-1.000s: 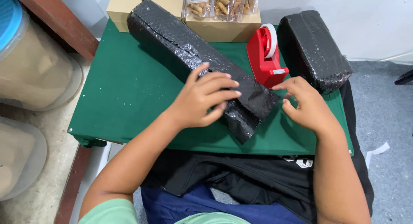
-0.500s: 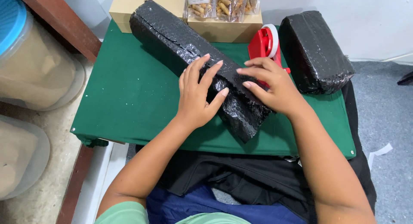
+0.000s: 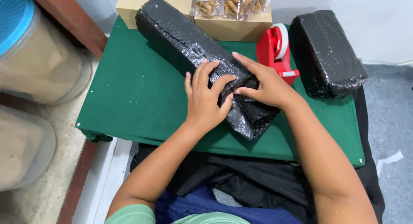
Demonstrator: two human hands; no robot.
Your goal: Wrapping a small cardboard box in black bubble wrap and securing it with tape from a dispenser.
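At the far left, a large clear container with a blue lid is standing on the floor, well apart from the work. Next to it the green tabletop is lying bare along its left half, giving open room for sliding anything that way; its left and near edges are dropping off toward the floor and the person's lap.

The left hand is pressing flat, fingers spread, on the long black bubble-wrapped parcel, which is lying diagonally across the tabletop from the far left corner down toward the near middle. The right hand is resting on the same parcel just beside the left one, fingers curled over the wrap, thumb touching the fold between them. Both hands are holding the wrap down rather than lifting it.

The parcel's near end is sitting close to the tabletop's near edge, so a hard push from either hand could be sending it off into the lap. The slick film may also be springing open if one hand is easing off.

Right of the hands, a red tape dispenser is standing almost touching the right hand's knuckles, so a sweep that way could be tipping it. Beyond it a second, shorter black parcel is lying near the right edge, leaving little free room there. Cardboard boxes are closing off the far side.
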